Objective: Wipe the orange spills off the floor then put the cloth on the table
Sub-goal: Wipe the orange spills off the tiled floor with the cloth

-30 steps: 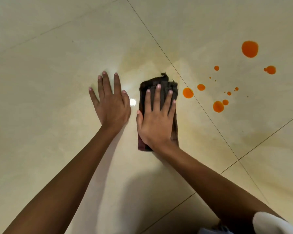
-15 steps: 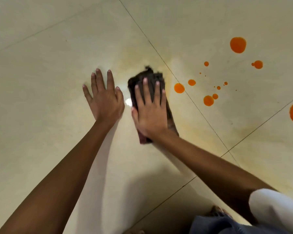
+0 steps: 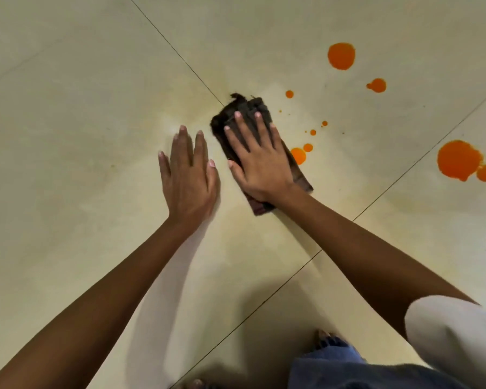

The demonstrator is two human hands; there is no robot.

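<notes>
A dark brown folded cloth (image 3: 298, 175) lies flat on the pale tiled floor (image 3: 82, 94). My right hand (image 3: 258, 158) presses down on it, palm flat and fingers spread. Just left of it my left hand (image 3: 188, 175) rests flat on the bare floor, holding nothing. Orange spills lie to the right: a medium drop (image 3: 298, 155) touching the cloth's right edge, a big round blot (image 3: 341, 55) farther up, a large puddle (image 3: 459, 160) at the right, and several small dots between. A faint yellowish smear surrounds the cloth.
Dark grout lines (image 3: 376, 200) cross the floor diagonally. At the bottom right are my white sleeve (image 3: 455, 332) and blue trouser leg (image 3: 348, 366), with toes (image 3: 324, 336) showing beside it. No table is in view.
The cloth under my right hand has slid right, over the two drops beside it, and now touches another. The view has shifted, bringing the large puddle into sight.
</notes>
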